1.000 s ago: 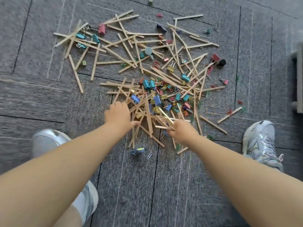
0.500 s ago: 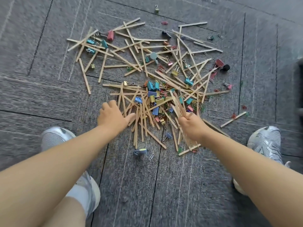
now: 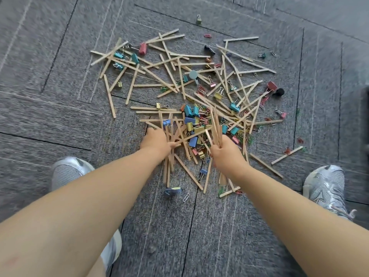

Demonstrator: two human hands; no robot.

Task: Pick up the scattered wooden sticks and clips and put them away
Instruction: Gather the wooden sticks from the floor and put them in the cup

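Observation:
Many thin wooden sticks (image 3: 159, 84) lie crossed in a wide heap on the grey carpet, mixed with coloured binder clips (image 3: 191, 111) and small paper clips. My right hand (image 3: 225, 152) grips a bundle of several sticks (image 3: 215, 124) that points away from me over the heap. At the heap's near left side my left hand (image 3: 155, 141) curls its fingers round several sticks (image 3: 169, 140), whose near ends stick out below the hand. A blue clip (image 3: 172, 191) and a silver paper clip (image 3: 186, 197) lie apart, nearer to me.
My two silver-grey shoes stand on the carpet, the left shoe (image 3: 68, 172) and the right shoe (image 3: 325, 184), either side of the heap. A dark object (image 3: 365, 124) shows at the right edge. Lone clips (image 3: 198, 20) lie beyond the heap.
My right hand has gathered sticks into an upright bundle and lifted it a little. My left hand moved right into the heap and closed on sticks. The camera has tilted.

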